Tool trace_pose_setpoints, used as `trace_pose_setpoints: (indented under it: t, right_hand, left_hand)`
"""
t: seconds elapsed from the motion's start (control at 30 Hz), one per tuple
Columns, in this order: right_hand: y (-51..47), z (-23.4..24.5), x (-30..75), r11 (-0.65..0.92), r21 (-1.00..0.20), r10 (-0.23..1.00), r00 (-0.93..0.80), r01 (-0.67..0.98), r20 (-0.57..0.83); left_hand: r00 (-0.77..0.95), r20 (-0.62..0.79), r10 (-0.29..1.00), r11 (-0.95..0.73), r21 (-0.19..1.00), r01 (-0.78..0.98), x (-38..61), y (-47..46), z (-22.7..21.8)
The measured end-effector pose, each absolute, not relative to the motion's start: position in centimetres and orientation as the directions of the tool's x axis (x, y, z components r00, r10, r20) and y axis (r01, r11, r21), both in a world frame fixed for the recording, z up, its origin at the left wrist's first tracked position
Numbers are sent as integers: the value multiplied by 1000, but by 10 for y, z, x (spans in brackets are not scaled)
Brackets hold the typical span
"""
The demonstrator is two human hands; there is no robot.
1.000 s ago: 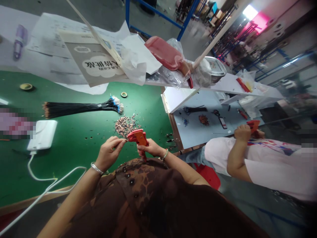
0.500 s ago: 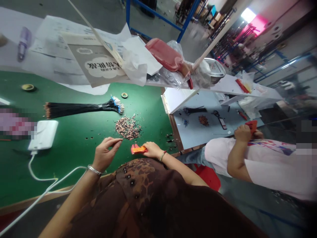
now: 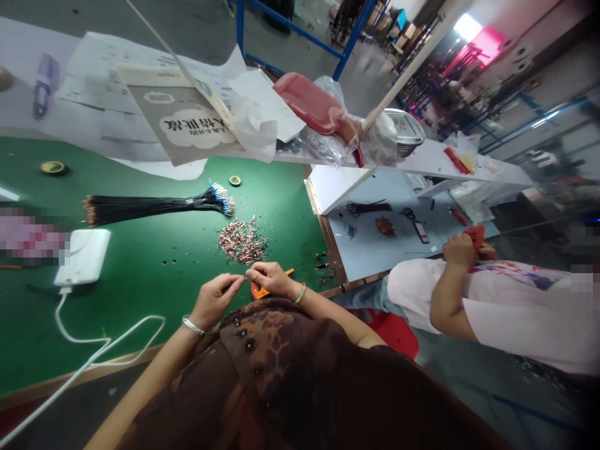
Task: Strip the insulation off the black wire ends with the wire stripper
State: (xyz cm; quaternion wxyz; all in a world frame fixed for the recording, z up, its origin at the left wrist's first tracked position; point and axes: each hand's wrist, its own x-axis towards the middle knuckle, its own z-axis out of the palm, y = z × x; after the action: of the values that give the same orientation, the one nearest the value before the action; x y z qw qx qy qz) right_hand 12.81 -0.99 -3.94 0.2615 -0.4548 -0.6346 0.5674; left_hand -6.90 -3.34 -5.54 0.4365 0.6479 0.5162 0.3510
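My left hand (image 3: 216,301) is closed in a pinch over the green table, its fingertips on something too small to make out. Touching or nearly touching those fingertips are the thumb and forefinger of my right hand (image 3: 272,279). An orange and red wire stripper (image 3: 260,291) sits in the right hand, partly hidden by the palm, one orange end poking out behind the knuckles. Just beyond both hands is a pile of short copper-coloured pieces (image 3: 242,242). Farther back lies a tied bundle of black wires (image 3: 154,207) with blue and pale tips at its right end.
A white power bank (image 3: 84,256) with a white cable lies at left. Two tape rolls, one being the small ring (image 3: 235,180), rest on the green table (image 3: 140,287). A shelf (image 3: 290,154) with papers and bags crosses behind. At right a co-worker (image 3: 497,306) holds a red tool.
My right hand has turned and moved its fingertips to the left hand's, swinging the wire stripper round in its grip. My left hand has shifted right and slightly nearer to me.
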Motion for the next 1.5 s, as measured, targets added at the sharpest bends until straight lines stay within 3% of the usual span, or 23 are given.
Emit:
trace_pose_setpoints:
  t: [0.1,0.2,0.33,0.5,0.63,0.7,0.77,0.87,1.03,1.23,1.37,1.5]
  right_hand:
    - [-22,-48,125,-263,-948,810,-493,178,-317]
    - [-27,-57,123,-522,-852,772,-450,-46,-449]
    - [-18,-61,129,-505,-832,860,-212,-229,-463]
    - [11,-70,137,-426,-905,871,-272,-1,-409]
    - [27,-87,144,-194,-884,895,-291,425,-337]
    - [21,-96,155,61,-710,919,-316,702,-234]
    - [6,-104,173,229,-442,902,-360,867,-240]
    - [-25,-114,201,352,-234,849,-414,907,-329]
    - [-48,-124,215,399,-140,833,-422,906,-358]
    - [-39,-119,200,331,-160,832,-368,930,-415]
    - [-40,-115,198,243,-216,856,-314,946,-410]
    - [-36,-109,195,125,-364,864,-281,923,-418]
  left_hand:
    - [296,-138,945,37,946,323,-71,-43,-58]
    - [369,-270,889,156,938,309,-79,-58,-61]
    - [291,-445,847,376,889,263,-94,-79,-68]
    - [160,-526,835,500,848,175,-92,-84,-69]
    - [125,-490,863,482,872,87,-83,-75,-62]
    - [112,-481,869,479,876,45,-83,-73,-63]
    - [104,-487,867,492,870,-21,-86,-74,-67]
    - [130,-482,867,495,862,-107,-92,-76,-77]
    - [242,-432,869,468,876,-116,-89,-70,-82]
    - [303,-398,866,446,888,-108,-80,-61,-71]
    - [182,-383,906,405,908,-106,-79,-60,-68]
    - [65,-382,922,386,919,-83,-82,-59,-63]
